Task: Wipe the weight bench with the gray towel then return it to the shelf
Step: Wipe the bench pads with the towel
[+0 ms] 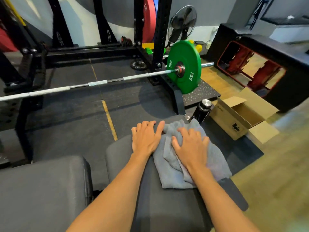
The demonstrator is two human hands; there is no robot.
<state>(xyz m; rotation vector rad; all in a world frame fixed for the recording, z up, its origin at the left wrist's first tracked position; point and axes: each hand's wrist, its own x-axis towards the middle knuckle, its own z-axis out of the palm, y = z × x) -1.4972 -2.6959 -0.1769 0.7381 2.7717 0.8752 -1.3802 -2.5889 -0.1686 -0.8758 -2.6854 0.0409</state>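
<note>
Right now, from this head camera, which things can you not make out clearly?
- Shelf for the towel: not in the head view at all.
- Bench pad under the gray towel: covered, so its cleanliness is unknown.
- Right hand palm: pressed down on the towel, its hold is hidden.
- Left hand fingertips: curled over the bench's far edge.
- Barbell: its left end is cut off by the frame edge.
- Cardboard box print: too small to read.

Dark rubber floor [71, 118] with yellow line [109, 120]; black rack [160, 34]; standing fan [182, 24]; open cardboard box [240, 114].
</note>
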